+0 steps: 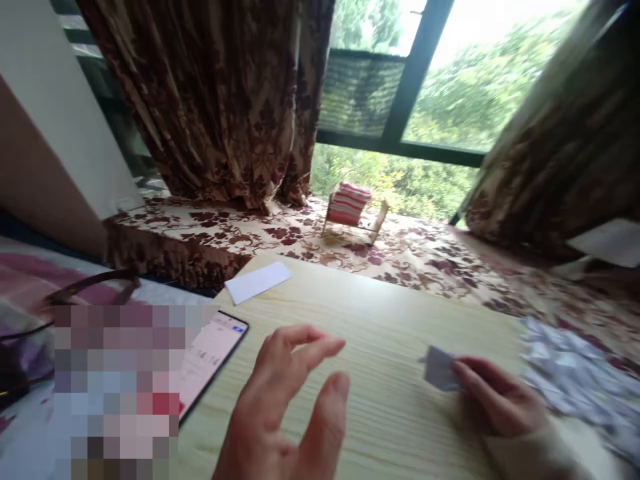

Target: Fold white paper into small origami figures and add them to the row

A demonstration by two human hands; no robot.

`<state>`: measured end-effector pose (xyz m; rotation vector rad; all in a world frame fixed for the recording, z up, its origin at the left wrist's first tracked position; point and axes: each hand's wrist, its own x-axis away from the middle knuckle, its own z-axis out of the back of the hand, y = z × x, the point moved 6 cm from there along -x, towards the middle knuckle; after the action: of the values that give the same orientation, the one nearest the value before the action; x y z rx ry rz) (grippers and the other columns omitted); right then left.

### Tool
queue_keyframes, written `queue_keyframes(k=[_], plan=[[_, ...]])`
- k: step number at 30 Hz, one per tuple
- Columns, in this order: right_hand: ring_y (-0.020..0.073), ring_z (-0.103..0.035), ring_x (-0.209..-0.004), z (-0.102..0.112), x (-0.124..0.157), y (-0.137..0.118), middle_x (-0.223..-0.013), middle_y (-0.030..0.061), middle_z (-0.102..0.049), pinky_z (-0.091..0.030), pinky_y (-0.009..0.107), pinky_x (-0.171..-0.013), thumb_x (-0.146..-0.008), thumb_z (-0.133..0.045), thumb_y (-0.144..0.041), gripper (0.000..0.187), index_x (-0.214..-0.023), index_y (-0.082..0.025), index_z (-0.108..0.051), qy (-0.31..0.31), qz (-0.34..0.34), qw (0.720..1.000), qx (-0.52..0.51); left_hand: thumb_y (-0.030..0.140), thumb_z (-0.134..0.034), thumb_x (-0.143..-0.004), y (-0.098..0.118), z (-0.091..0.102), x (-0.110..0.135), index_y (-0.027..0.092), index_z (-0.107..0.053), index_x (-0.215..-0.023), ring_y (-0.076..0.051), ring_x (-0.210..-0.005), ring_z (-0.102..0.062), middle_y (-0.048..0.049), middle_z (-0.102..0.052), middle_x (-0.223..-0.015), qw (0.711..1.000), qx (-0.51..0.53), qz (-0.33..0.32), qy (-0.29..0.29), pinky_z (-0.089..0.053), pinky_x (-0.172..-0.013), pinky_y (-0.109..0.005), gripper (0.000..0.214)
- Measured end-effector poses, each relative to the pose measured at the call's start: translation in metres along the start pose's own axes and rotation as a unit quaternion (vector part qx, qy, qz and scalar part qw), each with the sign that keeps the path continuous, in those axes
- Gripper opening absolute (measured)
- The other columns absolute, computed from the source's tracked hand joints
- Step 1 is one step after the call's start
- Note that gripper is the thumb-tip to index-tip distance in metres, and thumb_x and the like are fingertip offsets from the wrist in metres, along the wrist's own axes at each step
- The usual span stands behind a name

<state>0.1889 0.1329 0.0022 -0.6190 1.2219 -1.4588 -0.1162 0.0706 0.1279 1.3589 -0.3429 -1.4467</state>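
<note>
Whitish paper, by its look, is seen in the small piece (439, 369) held between four and five o'clock from the view's middle. It is pinched at its three-o'clock edge by the right hand (503, 400); whether the table (385, 400) is touched by it cannot be told. At six o'clock, the fingers and thumb of the left hand (290, 407) are spread apart, with nothing held. Almost no weight should be felt, and the sheet is judged thin, easily creased or torn. It is best taken by the free nine-o'clock edge, with flat fingertips and light pressure.
</note>
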Motion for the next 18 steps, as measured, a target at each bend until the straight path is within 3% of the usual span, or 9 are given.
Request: queue_keyframes(k=[3, 6, 8, 12, 14, 18], plan=[[0.0144, -0.054, -0.052, 0.007, -0.024, -0.002, -0.056, 0.0012, -0.061, -0.044, 0.025, -0.05, -0.059, -0.071, -0.048, 0.034, -0.069, -0.016, -0.065, -0.043, -0.036, 0.99, -0.133, 0.029, -0.055, -0.075, 0.012, -0.075, -0.02, 0.017, -0.064, -0.093, -0.021, -0.098, -0.055, -0.0071, -0.061, -0.099, 0.993, 0.073, 0.049, -0.079, -0.042, -0.089, -0.037, 0.024], [0.0101, -0.046, -0.043, 0.007, -0.03, -0.006, -0.051, -0.0003, -0.057, -0.037, 0.023, -0.041, -0.057, -0.072, -0.049, 0.037, -0.067, -0.015, -0.063, -0.053, -0.037, 0.974, -0.218, 0.037, -0.061, -0.069, 0.002, -0.154, -0.025, 0.011, -0.061, -0.103, -0.023, -0.097, -0.056, -0.0124, -0.062, -0.104, 0.937, 0.162, 0.195, -0.239, -0.044, -0.085, -0.036, 0.043], [0.0069, -0.039, -0.037, 0.007, -0.03, -0.009, -0.046, -0.0024, -0.053, -0.031, 0.021, -0.036, -0.058, -0.071, -0.05, 0.037, -0.065, -0.014, -0.062, -0.049, -0.029, 0.965, -0.255, 0.039, -0.066, -0.063, 0.002, -0.187, -0.024, 0.007, -0.064, -0.095, -0.023, -0.087, -0.059, -0.013, -0.067, -0.091, 0.921, 0.154, 0.193, -0.302, -0.045, -0.08, -0.034, 0.046], [0.0073, -0.041, -0.041, 0.005, -0.03, -0.012, -0.046, -0.0024, -0.052, -0.034, 0.021, -0.04, -0.06, -0.068, -0.048, 0.035, -0.064, -0.014, -0.062, -0.054, 0.004, 0.951, -0.305, 0.04, -0.065, -0.063, 0.005, -0.22, -0.011, 0.008, -0.069, -0.078, -0.017, -0.066, -0.059, -0.0062, -0.068, -0.068, 0.885, 0.155, 0.174, -0.402, -0.044, -0.063, -0.027, 0.035], [0.0086, -0.045, -0.044, 0.005, -0.031, -0.013, -0.05, -0.0012, -0.055, -0.037, 0.021, -0.043, -0.065, -0.065, -0.044, 0.03, -0.067, -0.014, -0.063, -0.061, 0.029, 0.953, -0.296, 0.042, -0.062, -0.065, 0.004, -0.225, -0.003, 0.008, -0.069, -0.076, -0.013, -0.057, -0.054, -0.0036, -0.065, -0.061, 0.873, 0.177, 0.183, -0.417, -0.04, -0.057, -0.025, 0.036], [0.0091, -0.047, -0.048, 0.012, -0.029, -0.022, -0.055, -0.0015, -0.054, -0.037, 0.019, -0.041, -0.071, -0.059, -0.029, 0.013, -0.072, -0.016, -0.063, -0.041, 0.107, 0.977, -0.178, 0.045, -0.061, -0.066, -0.002, -0.224, 0.006, 0.009, -0.069, -0.073, -0.01, -0.053, -0.046, -0.001, -0.058, -0.054, 0.862, 0.201, 0.215, -0.412, -0.035, -0.052, -0.023, 0.037]])
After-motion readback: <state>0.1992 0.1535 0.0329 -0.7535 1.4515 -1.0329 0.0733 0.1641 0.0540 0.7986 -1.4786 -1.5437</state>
